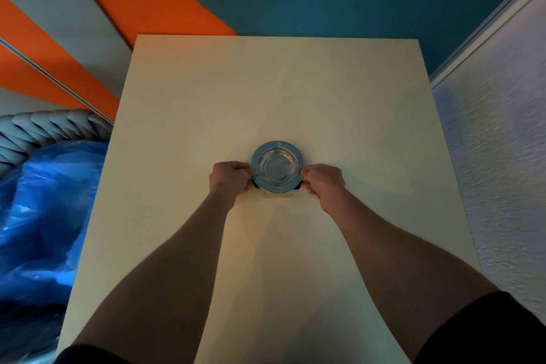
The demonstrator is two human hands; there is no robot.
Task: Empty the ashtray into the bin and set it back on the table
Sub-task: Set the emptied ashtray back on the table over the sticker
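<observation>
From the head camera, a round metal ashtray [277, 168] is sitting near the middle of the pale counter [266, 91]. The left hand [230, 177] is pinching its left rim and the right hand [323, 183] is pinching its right rim, both curled closed on it. Its bowl is looking shiny and empty. A bin lined with a blue bag [44, 216] is standing just beside the counter's left edge.

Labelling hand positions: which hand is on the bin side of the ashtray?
The left hand, gripping the ashtray rim on the side facing the blue-bagged bin; the right hand holds the opposite rim, toward the white wall.
</observation>
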